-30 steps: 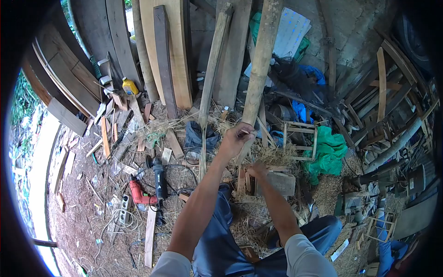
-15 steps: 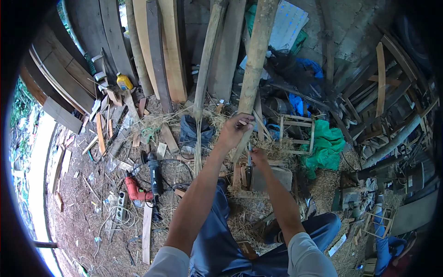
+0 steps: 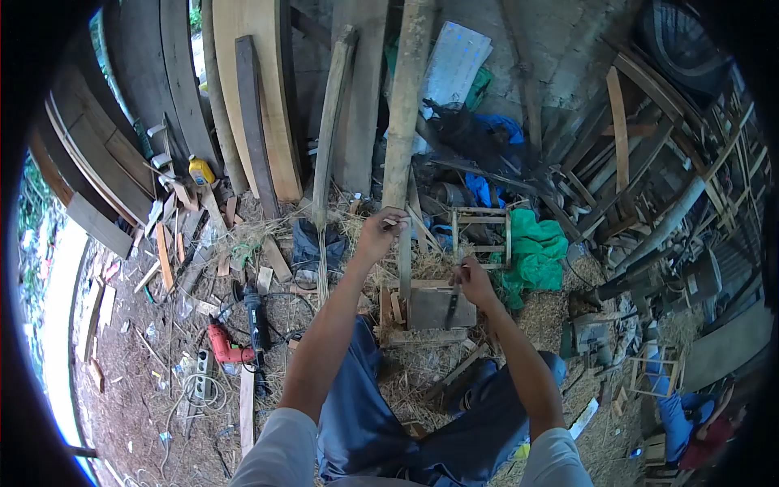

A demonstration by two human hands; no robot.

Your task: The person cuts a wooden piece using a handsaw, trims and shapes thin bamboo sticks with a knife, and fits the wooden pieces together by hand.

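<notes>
My left hand (image 3: 384,230) is closed beside the lower part of an upright bamboo pole (image 3: 401,130); what its fingers hold is too small to make out. To the right, my right hand (image 3: 473,282) is closed around the handle of a knife (image 3: 452,308), whose dark blade looks blurred and points down. The blade is over a flat grey block (image 3: 428,309) in a low wooden frame between my knees. Thin split strips (image 3: 322,260) hang below a second pole (image 3: 333,122) left of my left hand.
A red drill (image 3: 228,344), a dark power tool (image 3: 257,318) and a power strip (image 3: 201,375) lie at the left. Green cloth (image 3: 535,250) and a small wooden rack (image 3: 482,235) are at the right. Another person (image 3: 706,434) sits at the lower right.
The view has shifted, so the scene appears further left. My right hand has moved away from the pole and my left hand, to the right, with the knife now over the grey block.
</notes>
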